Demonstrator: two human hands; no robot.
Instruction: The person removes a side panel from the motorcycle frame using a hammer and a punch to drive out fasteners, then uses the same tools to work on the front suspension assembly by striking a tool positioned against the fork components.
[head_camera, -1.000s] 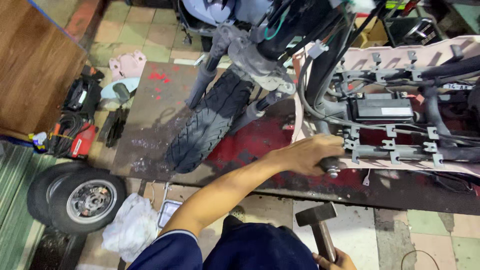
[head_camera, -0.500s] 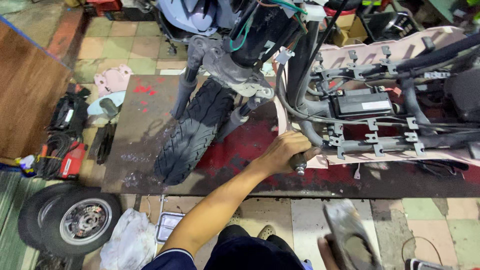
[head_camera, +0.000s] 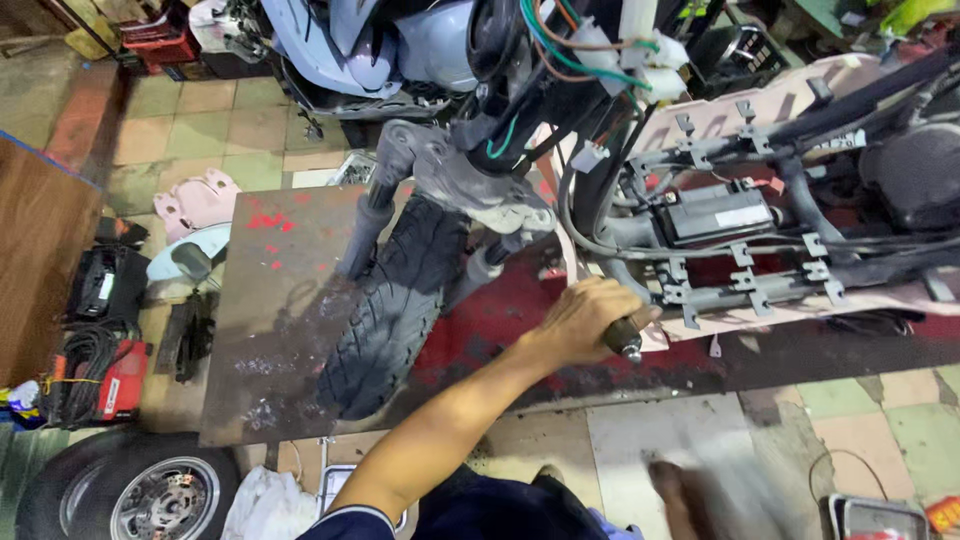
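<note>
1. A dark, round-ended tool handle sits just below the stripped scooter frame, at the edge of the pale pink under-panel, over the red-stained metal lift surface.
2. The left hand is wrapped around that handle, its grip closed tight on it, with only the metal-tipped end poking out past the fingers. The bare forearm runs down and to the left to a dark blue sleeve.
3. The right hand shows at the bottom edge only as a blur; I cannot tell whether its grip is closed or what it carries.
4. Just left of the left hand stands the scooter's front tyre, black and treaded, resting on the surface between the two grey fork legs.
5. Above the hand, grey cables and a black box-shaped unit lie inside the frame, and a bundle of green and white wires hangs near the steering column.
6. On the tiled floor to the left lie a loose wheel with a silver hub, a red and black tool case, a pink body panel and a crumpled white bag.
7. Another scooter with pale blue bodywork is parked at the top.
</note>
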